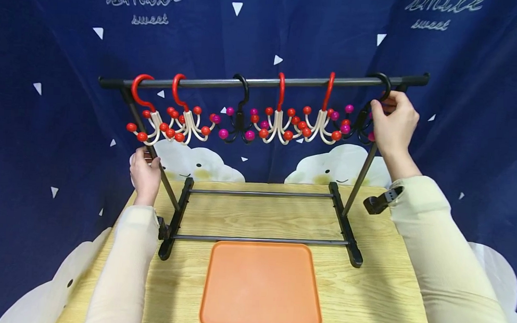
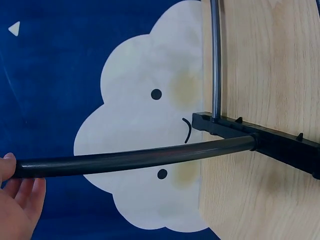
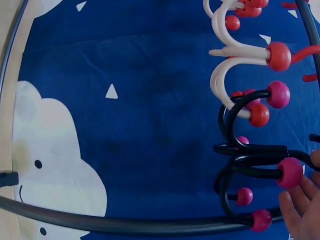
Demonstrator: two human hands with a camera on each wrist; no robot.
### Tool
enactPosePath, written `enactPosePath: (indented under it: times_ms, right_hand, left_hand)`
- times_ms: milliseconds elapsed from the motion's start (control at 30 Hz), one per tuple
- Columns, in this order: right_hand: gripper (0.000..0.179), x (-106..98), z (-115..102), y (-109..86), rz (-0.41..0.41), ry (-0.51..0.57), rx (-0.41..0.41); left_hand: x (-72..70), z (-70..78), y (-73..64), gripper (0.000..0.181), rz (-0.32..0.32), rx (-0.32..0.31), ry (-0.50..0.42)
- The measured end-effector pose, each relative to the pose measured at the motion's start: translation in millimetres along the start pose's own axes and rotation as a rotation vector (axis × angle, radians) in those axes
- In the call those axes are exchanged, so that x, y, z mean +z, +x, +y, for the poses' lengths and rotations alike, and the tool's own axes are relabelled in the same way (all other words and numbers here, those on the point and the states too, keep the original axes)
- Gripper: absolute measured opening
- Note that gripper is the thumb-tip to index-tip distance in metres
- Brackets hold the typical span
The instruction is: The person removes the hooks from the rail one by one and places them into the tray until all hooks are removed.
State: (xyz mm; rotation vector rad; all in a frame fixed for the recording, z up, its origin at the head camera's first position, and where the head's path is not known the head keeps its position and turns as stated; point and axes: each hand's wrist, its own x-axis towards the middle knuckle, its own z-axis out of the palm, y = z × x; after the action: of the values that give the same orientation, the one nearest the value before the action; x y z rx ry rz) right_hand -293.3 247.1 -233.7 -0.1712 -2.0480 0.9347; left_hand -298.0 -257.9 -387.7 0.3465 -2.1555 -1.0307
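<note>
Right hand [image 1: 394, 124] closed on the end black hanger [image 1: 362, 119], thumb and fingers gripping it at the lower part of its hook, just under the top rail [image 1: 264, 83]; that hook loops over the rail near its right end; magenta balls tip its curved black arms, one ball just beside the fingers in the right wrist view.

Left hand [image 1: 145, 176] gripping the left upright [image 2: 135, 160], thumb to one side of the tube, fingers to the other; hold is well above the foot, below the leftmost hanger [image 1: 155, 121].

Outward along the rail: six hangers in all; from the left, two red-hooked cream ones, one black, two more red-hooked cream, then the gripped black one; rack feet stand on a wood-grain table [image 1: 260, 217]; orange tray [image 1: 261, 287] lies flat in front; navy backdrop [image 1: 268, 32] behind.
</note>
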Motion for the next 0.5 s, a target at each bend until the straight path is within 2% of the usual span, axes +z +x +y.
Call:
enactPosePath:
  times_ms: [267, 500]
  right_hand:
    - [0.017, 2, -8, 2.2, -0.001, 0.038, 0.04]
    - [0.012, -5, -18, 0.1, 0.033, 0.116, -0.011]
  left_hand:
    - [-0.5, 2.2, 1.5, 0.03, -0.041, -0.001, 0.014]
    - [-0.4, -2.0, 1.3, 0.03, -0.049, 0.005, 0.044]
